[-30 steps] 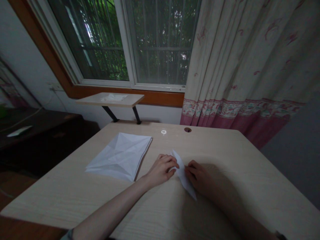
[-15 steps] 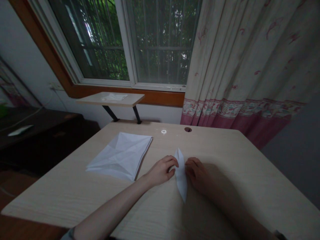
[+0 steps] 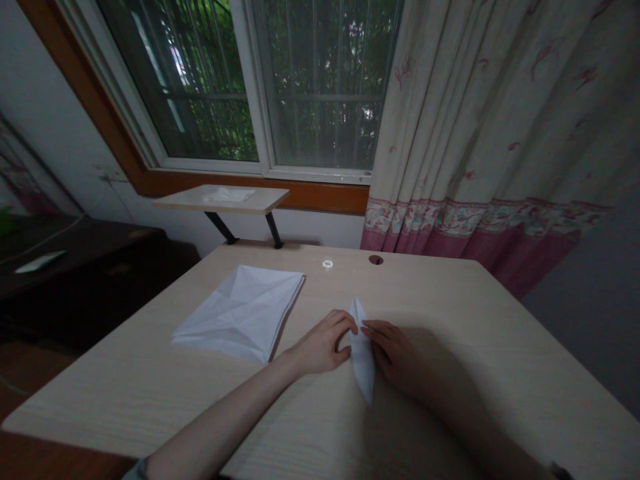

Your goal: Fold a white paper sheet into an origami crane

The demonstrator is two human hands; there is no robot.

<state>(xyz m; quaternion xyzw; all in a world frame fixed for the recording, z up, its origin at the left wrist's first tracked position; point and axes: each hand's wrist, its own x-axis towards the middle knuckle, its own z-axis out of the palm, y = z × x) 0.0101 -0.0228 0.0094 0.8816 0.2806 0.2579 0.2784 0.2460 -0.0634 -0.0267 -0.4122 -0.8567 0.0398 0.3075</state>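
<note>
A narrow strip of folded white paper (image 3: 363, 370) with pointed ends lies on the table, its long side running away from me. My left hand (image 3: 325, 340) is at its left edge, fingers curled and fingertips on the paper, the thumb lower along that edge. From the other side my right hand (image 3: 395, 350) grips the strip, its fingertips resting over the upper half; its thumb is mostly hidden. The two hands' fingertips almost meet on the strip. To the left lies a stack of creased white paper sheets (image 3: 245, 307), near my left forearm.
The light wooden table (image 3: 440, 287) has a round cable hole (image 3: 376, 260) near its back edge. A small raised shelf (image 3: 270, 200) on black legs carries crumpled white paper (image 3: 230, 194). Behind are a window and a curtain (image 3: 450, 133). A dark cabinet (image 3: 100, 267) stands at left.
My right hand has moved left, from beside the strip's right edge onto the paper, fingers now straighter. The left hand has barely moved, and the strip stays in place.
</note>
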